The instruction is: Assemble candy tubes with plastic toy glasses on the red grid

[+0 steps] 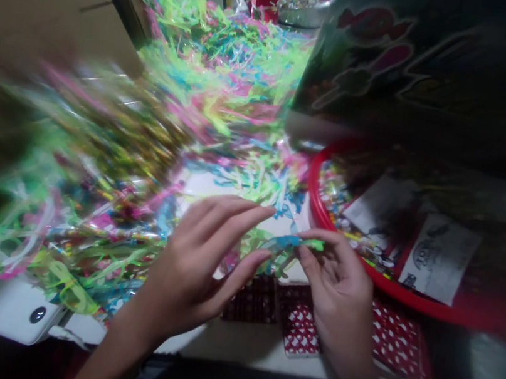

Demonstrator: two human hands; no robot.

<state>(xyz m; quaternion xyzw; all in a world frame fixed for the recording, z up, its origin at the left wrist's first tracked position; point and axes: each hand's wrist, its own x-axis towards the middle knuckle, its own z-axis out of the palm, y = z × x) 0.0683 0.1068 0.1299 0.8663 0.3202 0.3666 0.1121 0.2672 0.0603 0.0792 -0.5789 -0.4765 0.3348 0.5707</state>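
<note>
In the head view my right hand pinches a thin, rubbery-looking blue and green strip between thumb and fingertips. The strip's green end sticks out by my right fingers, and its blue part reaches left toward my left thumb. My left hand is held just left of it, thumb and fingers apart; whether the thumb touches the strip's end I cannot tell. A large heap of similar neon strips in green, pink, blue and yellow covers the table behind and to the left. More loose strips lie right under my hands.
At right stands a red-rimmed tub holding small wrapped pieces and printed paper labels. A dark box overhangs it. Red patterned packets lie at the front edge, a white device at front left. Cardboard rises on the left.
</note>
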